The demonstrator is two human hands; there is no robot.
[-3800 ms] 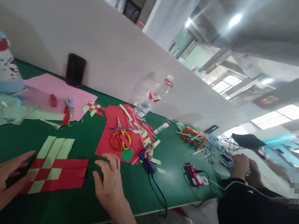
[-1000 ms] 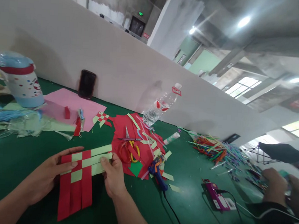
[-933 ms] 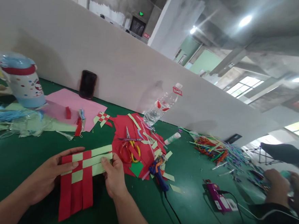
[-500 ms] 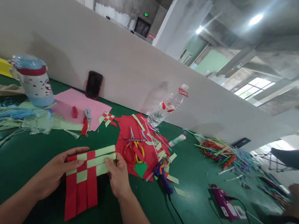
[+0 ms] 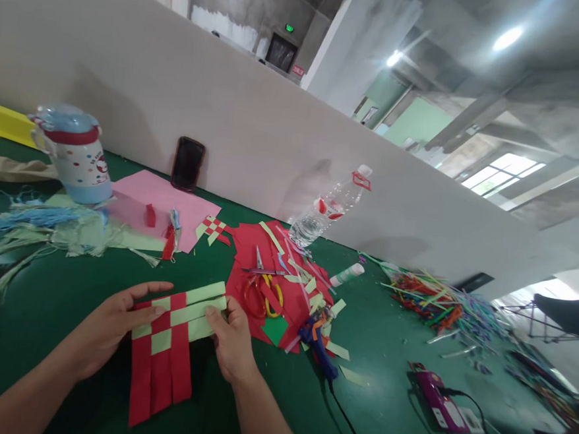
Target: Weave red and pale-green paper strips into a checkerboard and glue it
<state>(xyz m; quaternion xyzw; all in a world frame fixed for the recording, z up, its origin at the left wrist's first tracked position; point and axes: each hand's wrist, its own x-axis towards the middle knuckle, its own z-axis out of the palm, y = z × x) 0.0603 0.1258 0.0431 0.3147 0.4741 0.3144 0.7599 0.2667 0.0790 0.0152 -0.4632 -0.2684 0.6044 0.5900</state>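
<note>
Between my hands is a woven piece of red and pale green paper strips (image 5: 180, 335), its squares crossing in a checker pattern at the upper left. Red strip ends hang down toward me; pale green ends point right. My left hand (image 5: 118, 327) grips its left edge, thumb on top near a green square and index finger stretched out behind. My right hand (image 5: 234, 339) pinches the green strip ends at the right, thumb above, the other fingers curled underneath. Just beyond my right hand lie open scissors (image 5: 263, 288) with red and yellow handles on red paper (image 5: 243, 240).
A blue glue gun (image 5: 320, 351) with a trailing cord lies right of my right hand. Behind stand a clear bottle (image 5: 327, 210), a phone (image 5: 188, 163) against the partition, and a cup (image 5: 80, 159). Pipe cleaners (image 5: 442, 307) and a purple device (image 5: 438, 399) lie right.
The view has shifted slightly, so things sit a little further right. Both hands keep the same hold on the woven paper. The blurred person's hand at the far right has mostly left view.
</note>
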